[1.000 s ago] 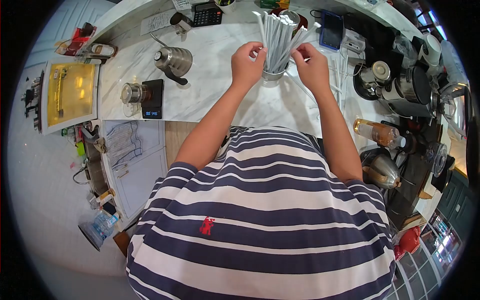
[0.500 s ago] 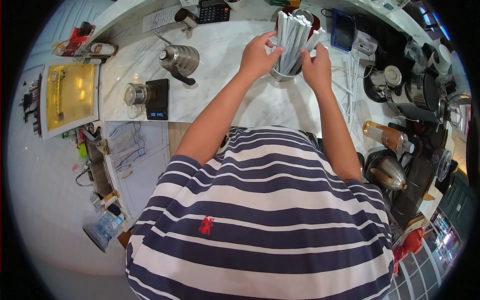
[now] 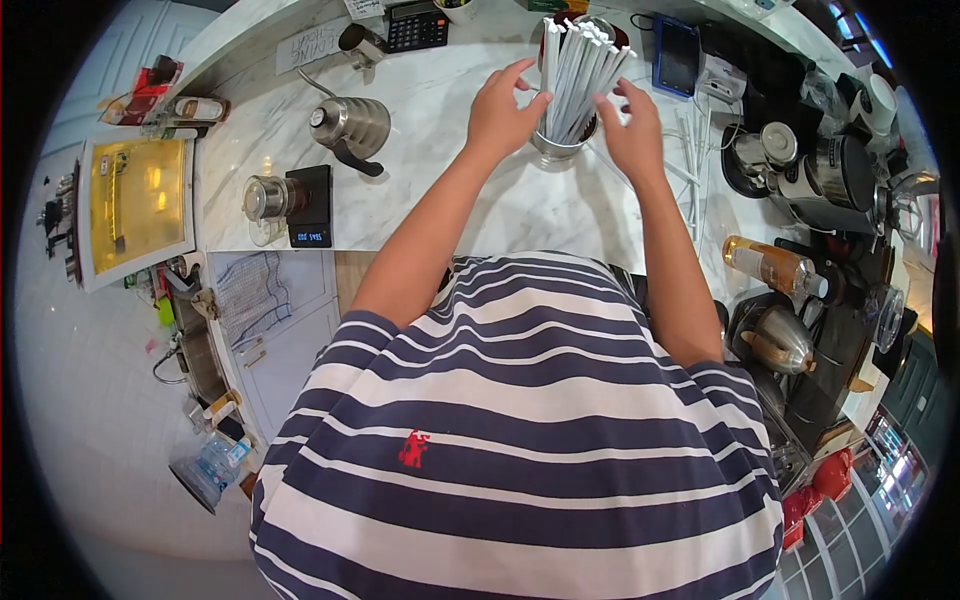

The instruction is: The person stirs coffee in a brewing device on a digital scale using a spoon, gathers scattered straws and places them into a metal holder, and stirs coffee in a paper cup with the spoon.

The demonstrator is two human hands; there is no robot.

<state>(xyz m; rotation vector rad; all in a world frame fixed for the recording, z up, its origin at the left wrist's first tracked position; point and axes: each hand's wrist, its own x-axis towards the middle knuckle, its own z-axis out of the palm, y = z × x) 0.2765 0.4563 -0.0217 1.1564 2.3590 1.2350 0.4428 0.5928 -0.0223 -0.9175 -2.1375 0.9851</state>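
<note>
A bundle of white wrapped straws [image 3: 580, 80] stands upright in a metal cup [image 3: 557, 149] on the marble counter, the tops fanned slightly to the right. My left hand [image 3: 506, 108] is at the left side of the bundle, fingers apart and curved, holding nothing. On the right side, my right hand [image 3: 630, 128] is also open, its fingertips close to the straws. Whether any fingertip touches them is hard to tell. More loose straws [image 3: 690, 165] lie on the counter to the right of my right hand.
To the left stand a steel gooseneck kettle [image 3: 350, 128], a black scale [image 3: 311, 205] and a glass server [image 3: 267, 203]. A calculator [image 3: 417, 27] is at the back. On the right are a phone [image 3: 677, 57], an amber bottle [image 3: 770, 265] and a steel pitcher [image 3: 779, 340].
Compared with a second ago, both hands have opened and spread outward from the straws. The bundle sits more gathered in the cup. The view has shifted slightly.
</note>
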